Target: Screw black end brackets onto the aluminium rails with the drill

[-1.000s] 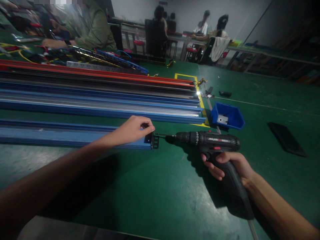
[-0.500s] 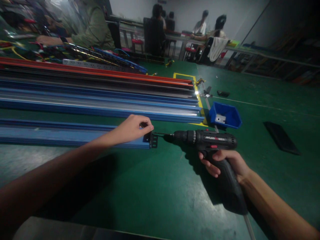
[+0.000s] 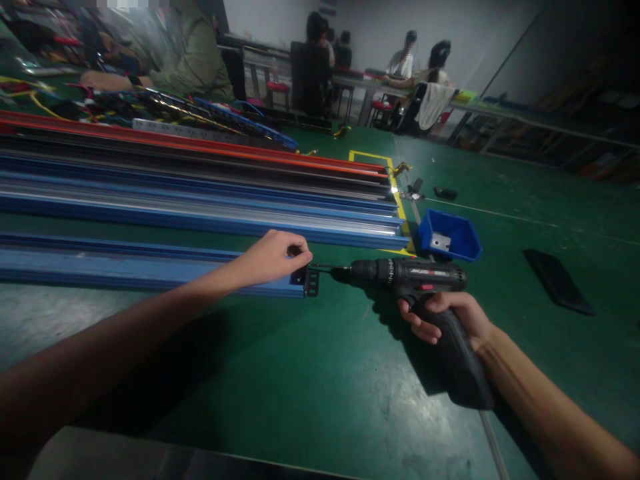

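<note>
Head: drill (image 3: 425, 275) crosswise, bit (image 3: 327, 268) leftward

Black drill (image 3: 425, 275) gripped by right hand (image 3: 460, 315), bit (image 3: 327, 268) aimed at black bracket (image 3: 313, 284) at end of blue rail (image 3: 150, 265); rail partly covered by left hand (image 3: 273, 257).

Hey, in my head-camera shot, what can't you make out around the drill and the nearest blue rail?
All in the head view:
- Bit tip: too small and dark to tell whether it touches anything.
- Whatever the left hand may pinch: hidden by its fingers.
- Far end of the blue rail: cut off by the left edge.
- Lettering on the power drill: blurred.
- Part of its handle: covered by the right hand.
</note>
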`<state>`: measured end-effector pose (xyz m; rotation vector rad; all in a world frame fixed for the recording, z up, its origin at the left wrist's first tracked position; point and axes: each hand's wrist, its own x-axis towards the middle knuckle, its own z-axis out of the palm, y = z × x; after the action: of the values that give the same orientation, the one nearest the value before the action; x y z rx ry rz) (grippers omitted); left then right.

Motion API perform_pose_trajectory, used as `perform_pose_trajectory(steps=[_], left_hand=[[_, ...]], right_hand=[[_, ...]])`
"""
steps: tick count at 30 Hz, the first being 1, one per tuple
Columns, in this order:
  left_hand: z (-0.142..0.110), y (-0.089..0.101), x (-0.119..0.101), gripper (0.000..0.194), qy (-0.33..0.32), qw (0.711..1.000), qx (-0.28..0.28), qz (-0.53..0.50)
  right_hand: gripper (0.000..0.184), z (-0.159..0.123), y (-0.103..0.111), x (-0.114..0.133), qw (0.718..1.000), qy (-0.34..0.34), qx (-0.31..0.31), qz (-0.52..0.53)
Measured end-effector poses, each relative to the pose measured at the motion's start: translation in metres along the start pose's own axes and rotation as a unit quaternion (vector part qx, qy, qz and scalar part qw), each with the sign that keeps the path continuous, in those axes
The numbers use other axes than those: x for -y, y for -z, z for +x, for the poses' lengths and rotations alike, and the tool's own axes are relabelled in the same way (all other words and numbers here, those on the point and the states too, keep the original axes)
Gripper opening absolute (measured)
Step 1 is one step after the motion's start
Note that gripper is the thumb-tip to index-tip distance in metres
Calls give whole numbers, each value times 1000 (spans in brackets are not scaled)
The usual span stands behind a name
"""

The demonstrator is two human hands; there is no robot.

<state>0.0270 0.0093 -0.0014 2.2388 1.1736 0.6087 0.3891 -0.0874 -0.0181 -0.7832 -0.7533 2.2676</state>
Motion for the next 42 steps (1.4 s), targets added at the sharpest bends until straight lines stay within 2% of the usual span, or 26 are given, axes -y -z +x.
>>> perform_pose_trajectory(steps=[5, 9, 13, 17, 21, 30, 42], left_hand=[[1, 0, 1, 24, -8, 1000, 8, 1], [1, -1, 2, 23, -9, 1000, 8, 3], [1, -1, 1, 23, -11, 1000, 7, 4], [0, 0, -2, 23, -6, 1000, 9, 3], [-1, 0, -4, 22, -2, 1000, 9, 4], [-2, -3, -1, 20, -11, 1000, 9, 8], [-2, 0, -3, 23, -17, 999, 10, 25]], right_hand=[[39, 4, 10, 6, 999, -21, 41, -5], [48, 6, 16, 14, 996, -62, 58, 32], [45, 9, 19, 25, 994, -81, 62, 43], [37, 12, 21, 30, 994, -82, 71, 22], [43, 15, 22, 27, 995, -83, 61, 8], [39, 15, 25, 17, 996, -64, 57, -18], [32, 15, 25, 17, 997, -37, 62, -42]])
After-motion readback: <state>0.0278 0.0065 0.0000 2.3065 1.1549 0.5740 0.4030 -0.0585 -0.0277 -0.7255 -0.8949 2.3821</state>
